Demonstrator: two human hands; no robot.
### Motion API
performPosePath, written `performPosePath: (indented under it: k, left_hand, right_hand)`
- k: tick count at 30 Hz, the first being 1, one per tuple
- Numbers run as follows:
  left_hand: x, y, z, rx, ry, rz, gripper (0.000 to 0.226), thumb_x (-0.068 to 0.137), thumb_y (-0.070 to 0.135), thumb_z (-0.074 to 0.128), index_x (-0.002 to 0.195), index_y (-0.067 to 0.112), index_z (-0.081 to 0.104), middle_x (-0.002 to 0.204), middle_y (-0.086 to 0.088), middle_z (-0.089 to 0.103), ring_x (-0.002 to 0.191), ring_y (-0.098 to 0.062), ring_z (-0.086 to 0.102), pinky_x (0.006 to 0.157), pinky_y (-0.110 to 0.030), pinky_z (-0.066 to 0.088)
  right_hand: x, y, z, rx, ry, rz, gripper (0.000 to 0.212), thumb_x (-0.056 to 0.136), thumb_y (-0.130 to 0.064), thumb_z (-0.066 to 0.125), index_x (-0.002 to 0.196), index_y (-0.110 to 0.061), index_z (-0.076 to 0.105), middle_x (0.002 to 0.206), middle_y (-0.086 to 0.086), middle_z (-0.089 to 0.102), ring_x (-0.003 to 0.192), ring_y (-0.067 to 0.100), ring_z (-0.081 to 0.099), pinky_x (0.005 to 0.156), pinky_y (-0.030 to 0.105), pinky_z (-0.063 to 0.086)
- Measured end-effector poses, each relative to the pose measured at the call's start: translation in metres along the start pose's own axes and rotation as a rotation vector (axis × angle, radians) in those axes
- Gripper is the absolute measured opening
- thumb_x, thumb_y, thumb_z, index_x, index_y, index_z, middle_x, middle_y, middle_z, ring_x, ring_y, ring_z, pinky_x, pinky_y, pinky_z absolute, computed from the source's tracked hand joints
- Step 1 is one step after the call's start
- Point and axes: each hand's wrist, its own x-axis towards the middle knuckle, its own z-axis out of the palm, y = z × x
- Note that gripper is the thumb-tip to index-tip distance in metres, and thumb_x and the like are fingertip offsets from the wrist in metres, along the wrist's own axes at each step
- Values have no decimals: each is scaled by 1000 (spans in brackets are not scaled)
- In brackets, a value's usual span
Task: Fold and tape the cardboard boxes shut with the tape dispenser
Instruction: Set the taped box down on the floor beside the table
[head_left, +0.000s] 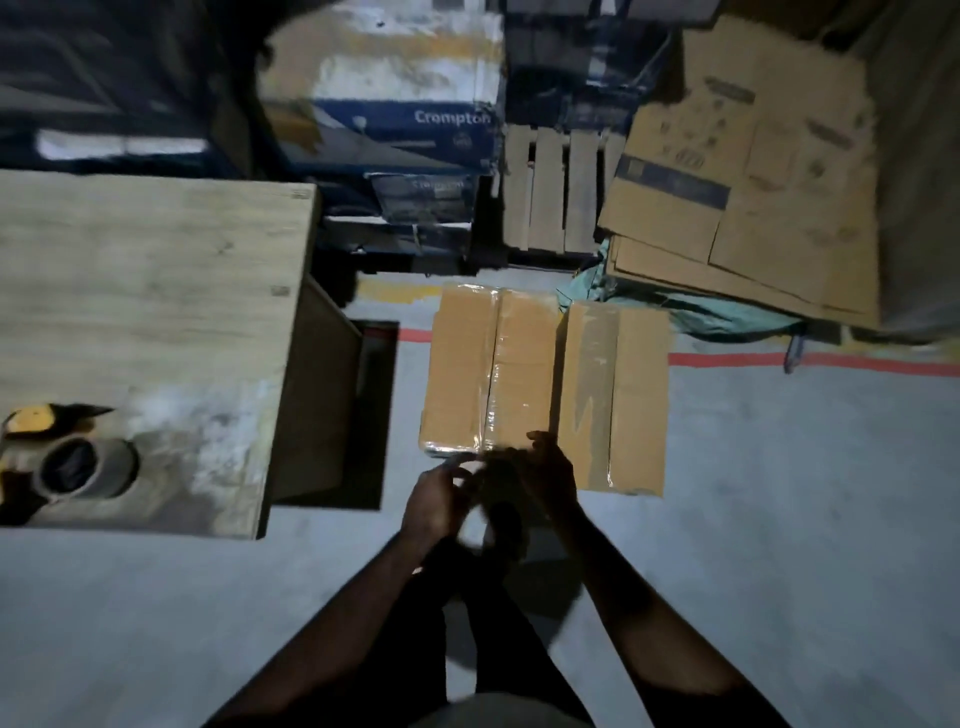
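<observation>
Two closed brown cardboard boxes lie side by side on the grey floor, each with clear tape along its top seam: the left box and the right box. My left hand and my right hand hover close together just in front of the boxes' near edge, blurred by motion, fingers partly curled. Whether they hold anything is unclear. The yellow-and-black tape dispenser with its tape roll rests on the wooden table at the left, away from both hands.
The wooden table fills the left side. Flattened cardboard sheets are stacked at the back right over a green sack. Blue printed cartons and a wooden pallet stand behind. A red line runs across the floor.
</observation>
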Motion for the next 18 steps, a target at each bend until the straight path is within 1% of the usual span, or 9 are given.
performPosePath:
  k: [2,4,5,7,10,12,14,16,18]
  left_hand:
    - [-25,3,-11,19,69,44,26,90,27,74,114,35,70,103,-1,76,85,-22,76,78,-35,60]
    - [-48,2,-23,29,158,85,21,91,26,75,112,28,72,97,9,76,79,-14,75,75,-28,56]
    - [-60,1,-30,21,181,129,21,90,31,73,111,28,72,97,11,77,81,-11,75,77,-28,57]
    - [-82,-2,-48,-9,197,143,26,87,40,68,111,30,72,99,13,78,88,-7,75,83,-29,58]
    - [-118,-20,-75,-58,254,90,35,86,48,62,115,31,72,94,11,77,89,-7,72,82,-27,54]
    - [-138,-47,-95,-131,285,48,34,84,52,62,112,36,71,90,13,75,84,1,69,78,-26,51]
    - [-158,-79,-117,-214,319,19,33,81,56,64,108,40,70,85,15,73,79,5,66,76,-25,49]
    - [-179,-109,-142,-280,370,-12,37,80,56,66,111,36,71,86,12,75,81,3,68,80,-25,52]
    - [-204,-142,-175,-331,429,-25,34,84,47,70,113,29,73,90,10,77,83,7,68,79,-13,50]
  right_hand:
    - [-23,-12,4,17,-4,-20,47,96,-43,70,134,-20,56,120,-7,61,112,17,64,96,32,54]
    - [-44,-27,16,76,15,-52,38,91,-44,73,122,-23,65,116,-1,71,107,24,69,96,41,55]
    - [-52,-34,25,117,27,-67,34,89,-43,74,116,-23,68,111,2,74,104,25,70,95,40,55]
    - [-70,-56,46,154,-31,-122,29,91,-38,75,113,-22,70,103,5,75,101,24,71,95,40,55]
    - [-89,-81,86,24,-199,-177,29,92,-34,75,117,-22,69,93,0,71,99,22,71,95,36,56]
    - [-103,-98,113,-69,-291,-230,30,91,-36,76,118,-23,68,86,-6,68,94,19,69,87,28,54]
    - [-120,-116,142,-146,-351,-274,29,91,-40,74,116,-27,68,88,-7,69,93,18,70,84,28,53]
    - [-135,-131,173,-213,-381,-310,29,92,-45,72,116,-31,67,95,-6,71,96,16,70,85,32,52]
    - [-152,-149,216,-248,-415,-347,27,93,-44,71,117,-31,66,98,-6,72,95,14,70,81,31,52]
